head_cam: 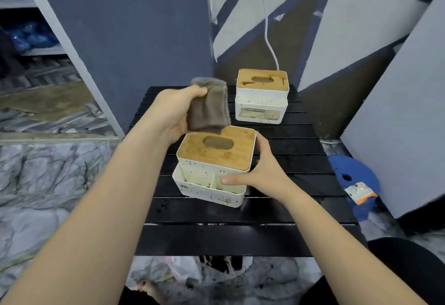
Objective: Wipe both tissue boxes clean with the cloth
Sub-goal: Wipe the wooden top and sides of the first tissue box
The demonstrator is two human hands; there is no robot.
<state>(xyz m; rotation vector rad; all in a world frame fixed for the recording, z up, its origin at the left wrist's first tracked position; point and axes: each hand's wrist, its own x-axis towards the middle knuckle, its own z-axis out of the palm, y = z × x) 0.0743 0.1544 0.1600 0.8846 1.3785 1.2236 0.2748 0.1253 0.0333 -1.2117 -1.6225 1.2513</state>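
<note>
Two white speckled tissue boxes with wooden lids stand on a black slatted table (277,210). The near tissue box (212,167) sits at the table's middle, turned slightly. My right hand (262,172) grips its right side, thumb on the front wall and fingers round the far corner. My left hand (173,112) holds a folded grey-brown cloth (209,107) just above the near box's far left lid corner. The far tissue box (262,97) stands alone at the table's back edge, its label facing me.
A white cable (268,27) hangs down behind the far box. A blue round stool (349,172) with a small packet (360,192) on it stands right of the table. Grey panels lean at the right. Marble-patterned floor lies at the left.
</note>
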